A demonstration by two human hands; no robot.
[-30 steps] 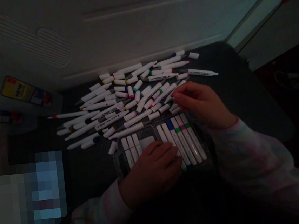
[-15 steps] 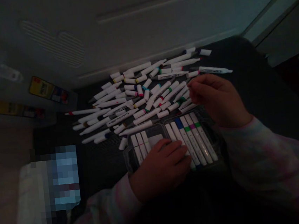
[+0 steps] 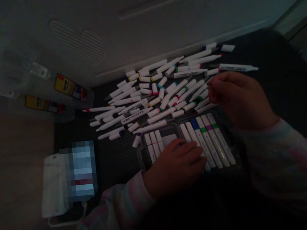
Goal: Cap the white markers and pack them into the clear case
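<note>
My left hand point(image 3: 176, 169) lies across the middle of an opened clear plastic case point(image 3: 140, 156), its fingers resting over the markers inside. In the case's left half stand white markers point(image 3: 154, 144) side by side, partly hidden by that hand. The right half holds a row of markers point(image 3: 213, 141) with blue, green and purple bands. My right hand point(image 3: 242, 97) hovers at the right end of a loose marker pile point(image 3: 152, 100), thumb and fingers pinched together. Whatever lies in that pinch is too dark and small to make out.
Loose caps and uncapped markers spread over the dark table point(image 3: 267, 53), against a pale panel point(image 3: 177, 26). To the left are clear boxes with yellow labels point(image 3: 69, 88) and a blurred-out device point(image 3: 83, 172) beside a white case point(image 3: 51, 186).
The camera view has swung left, so everything appears farther right. Both hands keep nearly the same place and pose relative to the case and markers.
</note>
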